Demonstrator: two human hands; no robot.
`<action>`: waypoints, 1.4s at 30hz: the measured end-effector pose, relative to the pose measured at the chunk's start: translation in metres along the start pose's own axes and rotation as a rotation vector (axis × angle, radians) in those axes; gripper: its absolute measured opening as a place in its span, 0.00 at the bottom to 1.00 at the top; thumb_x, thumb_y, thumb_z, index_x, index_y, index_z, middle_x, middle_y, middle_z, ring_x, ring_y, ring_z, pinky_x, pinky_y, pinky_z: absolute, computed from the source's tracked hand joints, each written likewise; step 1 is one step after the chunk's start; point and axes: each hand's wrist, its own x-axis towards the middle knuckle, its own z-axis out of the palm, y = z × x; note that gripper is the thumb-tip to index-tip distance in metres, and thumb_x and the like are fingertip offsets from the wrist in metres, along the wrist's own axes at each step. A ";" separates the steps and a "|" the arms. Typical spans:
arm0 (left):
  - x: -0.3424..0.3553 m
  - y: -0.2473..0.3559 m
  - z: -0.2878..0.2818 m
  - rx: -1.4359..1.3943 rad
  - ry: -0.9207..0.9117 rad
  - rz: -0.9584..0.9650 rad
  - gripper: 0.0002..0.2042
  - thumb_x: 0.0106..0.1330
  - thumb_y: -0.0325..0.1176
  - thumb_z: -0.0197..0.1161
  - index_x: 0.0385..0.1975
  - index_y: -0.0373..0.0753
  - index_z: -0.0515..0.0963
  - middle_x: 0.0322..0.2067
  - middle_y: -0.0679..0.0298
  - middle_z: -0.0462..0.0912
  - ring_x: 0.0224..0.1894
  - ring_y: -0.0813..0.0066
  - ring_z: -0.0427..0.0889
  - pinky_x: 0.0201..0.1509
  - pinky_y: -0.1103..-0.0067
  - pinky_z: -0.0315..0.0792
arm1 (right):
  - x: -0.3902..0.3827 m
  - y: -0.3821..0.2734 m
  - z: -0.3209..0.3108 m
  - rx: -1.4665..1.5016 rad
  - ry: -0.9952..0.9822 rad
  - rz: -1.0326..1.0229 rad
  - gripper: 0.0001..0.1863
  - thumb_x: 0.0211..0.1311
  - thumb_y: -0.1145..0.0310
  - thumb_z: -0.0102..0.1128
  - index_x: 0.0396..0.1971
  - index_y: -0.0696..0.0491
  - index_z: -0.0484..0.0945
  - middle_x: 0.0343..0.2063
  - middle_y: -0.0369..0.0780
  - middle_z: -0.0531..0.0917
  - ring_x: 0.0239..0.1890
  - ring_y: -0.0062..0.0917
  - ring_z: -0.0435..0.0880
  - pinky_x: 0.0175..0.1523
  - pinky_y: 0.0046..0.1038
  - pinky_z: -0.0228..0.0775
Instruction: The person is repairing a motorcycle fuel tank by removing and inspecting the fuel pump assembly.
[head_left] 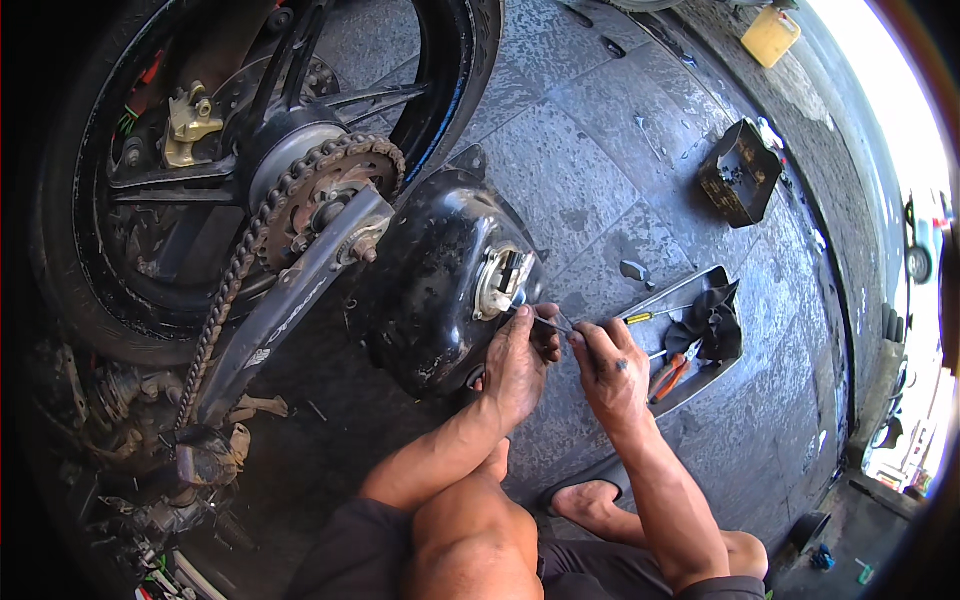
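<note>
A glossy black motorcycle fuel tank lies on the floor in front of me, a round metal fitting set in its right side. My left hand is at the tank's lower right edge, fingers closed around the end of a thin metal tool beside the fitting. The other end of that tool is pinched by my right hand, fingers curled. The tool's exact kind is hidden by my fingers.
Left stands a motorcycle rear wheel with rusty chain and swingarm. To the right, a black tray holds orange-handled pliers, a yellow-handled screwdriver and a dark cloth. Farther off are a grimy open container and yellow jug.
</note>
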 end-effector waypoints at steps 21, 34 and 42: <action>0.004 0.000 -0.001 0.022 0.134 0.062 0.18 0.78 0.48 0.59 0.46 0.37 0.80 0.29 0.71 0.76 0.32 0.81 0.75 0.36 0.81 0.72 | -0.006 0.007 0.010 -0.018 -0.086 0.245 0.19 0.71 0.56 0.62 0.28 0.57 0.78 0.16 0.48 0.78 0.19 0.48 0.79 0.31 0.41 0.72; 0.004 -0.003 -0.003 0.036 0.172 0.114 0.18 0.77 0.47 0.61 0.47 0.36 0.80 0.29 0.69 0.77 0.32 0.80 0.75 0.37 0.80 0.71 | 0.002 0.009 -0.020 0.008 -0.168 -0.094 0.18 0.54 0.62 0.77 0.38 0.57 0.83 0.35 0.43 0.82 0.37 0.42 0.83 0.42 0.39 0.77; 0.006 -0.003 -0.004 0.014 0.185 0.094 0.18 0.76 0.48 0.61 0.47 0.37 0.79 0.29 0.69 0.77 0.32 0.81 0.75 0.38 0.80 0.71 | 0.011 0.018 -0.015 0.024 -0.153 -0.180 0.14 0.58 0.62 0.74 0.34 0.58 0.82 0.31 0.43 0.82 0.35 0.39 0.84 0.39 0.37 0.78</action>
